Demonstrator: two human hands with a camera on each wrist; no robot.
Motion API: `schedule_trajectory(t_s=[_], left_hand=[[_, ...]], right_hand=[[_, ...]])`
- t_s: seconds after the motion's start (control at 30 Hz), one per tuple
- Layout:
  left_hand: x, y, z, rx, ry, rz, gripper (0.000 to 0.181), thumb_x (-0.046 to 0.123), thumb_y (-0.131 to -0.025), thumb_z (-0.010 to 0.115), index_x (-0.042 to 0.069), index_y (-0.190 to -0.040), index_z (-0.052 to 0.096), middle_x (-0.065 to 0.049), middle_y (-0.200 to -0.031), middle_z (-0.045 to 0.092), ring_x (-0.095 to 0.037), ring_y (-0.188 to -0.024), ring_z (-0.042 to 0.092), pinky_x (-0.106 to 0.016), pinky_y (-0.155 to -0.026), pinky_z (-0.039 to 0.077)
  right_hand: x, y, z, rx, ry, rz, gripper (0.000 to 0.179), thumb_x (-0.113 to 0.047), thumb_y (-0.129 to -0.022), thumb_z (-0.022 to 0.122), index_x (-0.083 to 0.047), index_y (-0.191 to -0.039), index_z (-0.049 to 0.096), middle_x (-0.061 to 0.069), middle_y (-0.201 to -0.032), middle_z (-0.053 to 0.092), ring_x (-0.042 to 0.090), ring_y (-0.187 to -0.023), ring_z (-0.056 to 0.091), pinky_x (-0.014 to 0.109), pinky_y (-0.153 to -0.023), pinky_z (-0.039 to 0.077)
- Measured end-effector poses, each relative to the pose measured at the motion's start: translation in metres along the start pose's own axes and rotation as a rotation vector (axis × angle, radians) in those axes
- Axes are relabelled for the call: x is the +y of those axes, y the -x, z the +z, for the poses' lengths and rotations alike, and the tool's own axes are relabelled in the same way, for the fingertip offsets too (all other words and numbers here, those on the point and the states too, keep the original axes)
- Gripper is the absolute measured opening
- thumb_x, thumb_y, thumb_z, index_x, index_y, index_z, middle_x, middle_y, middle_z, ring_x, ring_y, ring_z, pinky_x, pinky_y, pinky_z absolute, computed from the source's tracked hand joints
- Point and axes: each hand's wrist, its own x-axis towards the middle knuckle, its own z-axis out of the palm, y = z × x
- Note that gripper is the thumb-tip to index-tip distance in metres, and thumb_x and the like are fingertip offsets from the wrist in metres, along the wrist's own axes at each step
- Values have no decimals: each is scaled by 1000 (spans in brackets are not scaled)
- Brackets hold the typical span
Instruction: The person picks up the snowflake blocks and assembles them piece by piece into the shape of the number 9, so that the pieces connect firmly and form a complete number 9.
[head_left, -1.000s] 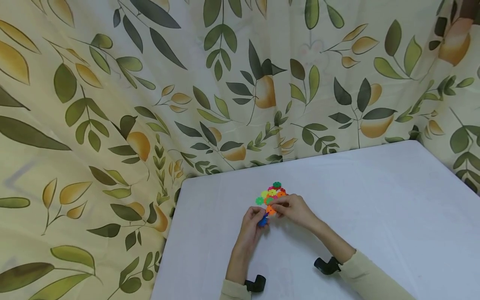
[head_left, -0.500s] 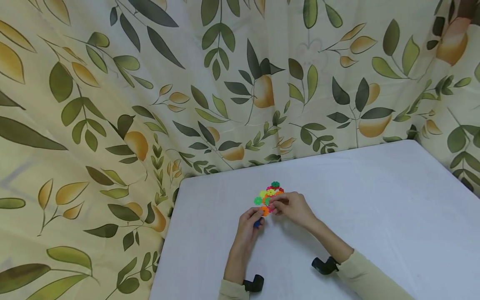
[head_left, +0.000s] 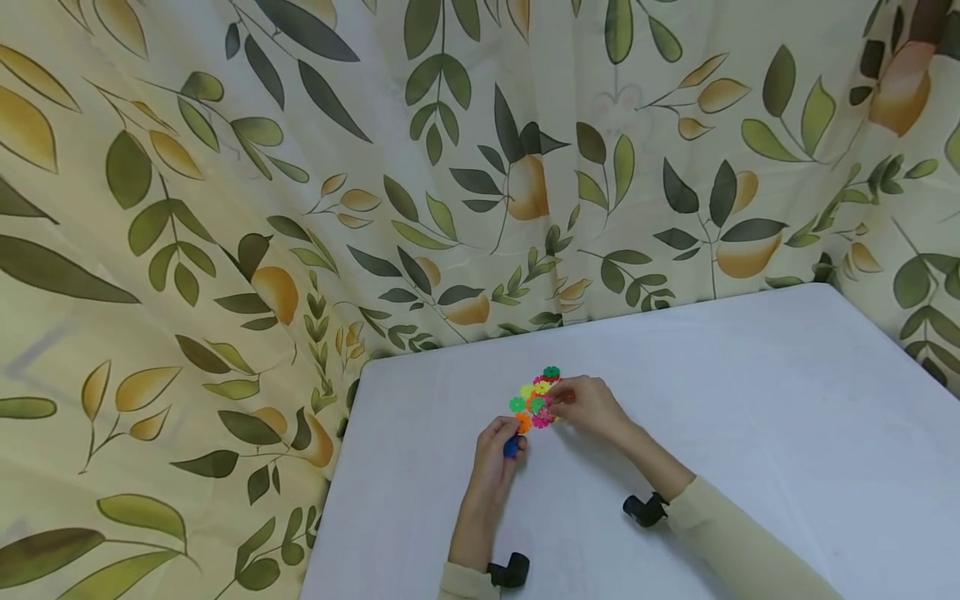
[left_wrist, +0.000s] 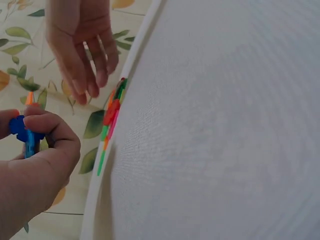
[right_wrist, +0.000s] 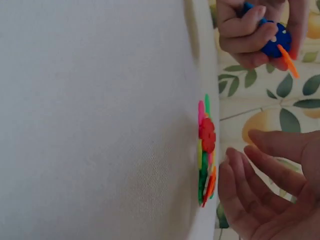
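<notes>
My left hand [head_left: 497,454] pinches a cluster of blue snowflake discs [right_wrist: 278,41], toothed plastic building pieces. An orange snowflake disc [right_wrist: 288,61] sticks out edge-on from the blue ones. In the left wrist view, the thumb and index finger grip the blue discs [left_wrist: 21,129]. My right hand [head_left: 592,408] is over the right side of a small pile of bright snowflake discs [head_left: 542,387]. Its fingers, loosely bent and spread in the right wrist view, hold nothing and partly cover the pile in the head view. A red disc [right_wrist: 207,135] faces outward in that pile.
A white cloth covers the table [head_left: 712,375]. The pile holds green, yellow, pink, red and orange discs. Behind and left of the table hangs a leaf-patterned curtain [head_left: 465,183]. Black wrist cameras [head_left: 510,571] sit on both forearms.
The orange disc, earlier by the right fingertips, has shifted left and now sits at the left hand's fingertips with the blue discs. The right hand has moved away to the pile's right side.
</notes>
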Motion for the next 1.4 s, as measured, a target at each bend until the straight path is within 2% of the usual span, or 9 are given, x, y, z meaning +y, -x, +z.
schedule_trajectory(t_s=[0.13, 0.37, 0.57, 0.77, 0.93, 1.03, 1.2, 1.4], left_hand=[[0, 1, -1, 23, 15, 1, 13, 13, -106, 56, 5, -97, 61, -4, -91, 57, -13, -73, 57, -20, -67, 48], [3, 1, 0, 52, 8, 9, 10, 14, -107, 56, 6, -102, 59, -5, -93, 57, -15, -75, 58, -22, -68, 49], [4, 1, 3, 63, 11, 9, 9, 13, -106, 57, 5, -102, 59, -5, -94, 58, -16, -76, 58, -22, -69, 50], [3, -2, 3, 80, 35, 0, 7, 11, -105, 58, 4, -102, 58, -6, -92, 57, -14, -74, 57, -21, -67, 49], [4, -1, 2, 91, 24, -14, 9, 12, -105, 58, 2, -104, 57, -6, -92, 57, -15, -75, 57, -21, -68, 49], [5, 0, 2, 93, 21, -19, 11, 12, -105, 58, 2, -106, 57, -7, -92, 57, -15, -76, 57, -21, -68, 50], [4, -2, 0, 102, 26, -22, 11, 13, -107, 56, 3, -107, 56, -7, -93, 58, -15, -77, 58, -22, -70, 51], [4, -2, -1, 103, 34, -16, 10, 13, -108, 54, 4, -106, 56, -7, -93, 58, -15, -77, 58, -23, -71, 50]], right_hand=[[-3, -6, 7, -56, 112, -28, 28, -13, -90, 82, -1, -114, 77, 8, -99, 74, 22, -89, 65, 38, -76, 58], [-4, -11, 18, -50, 317, -108, 28, -8, -85, 86, -1, -111, 78, 9, -102, 75, 27, -97, 70, 47, -87, 59], [-3, -11, 21, -65, 371, -120, 17, -6, -81, 88, -6, -95, 80, 2, -88, 70, 21, -84, 61, 41, -78, 58], [-1, -8, 18, -28, 261, -148, 10, -5, -82, 86, -13, -81, 80, -4, -79, 70, 16, -79, 61, 40, -77, 55], [-3, -2, 17, 24, 54, -106, 8, -8, -86, 85, -13, -93, 83, -4, -86, 76, 12, -75, 66, 32, -68, 55], [-8, 3, 14, 49, -37, -107, 11, -10, -88, 84, -12, -99, 83, -2, -91, 78, 12, -76, 70, 28, -68, 56], [-17, 9, 10, 78, -103, -140, 11, -12, -88, 84, -12, -100, 82, -3, -91, 78, 11, -81, 74, 25, -71, 58], [-20, 15, 7, 56, -157, -166, 13, -7, -88, 83, -11, -100, 82, -1, -91, 78, 13, -83, 75, 24, -72, 59]])
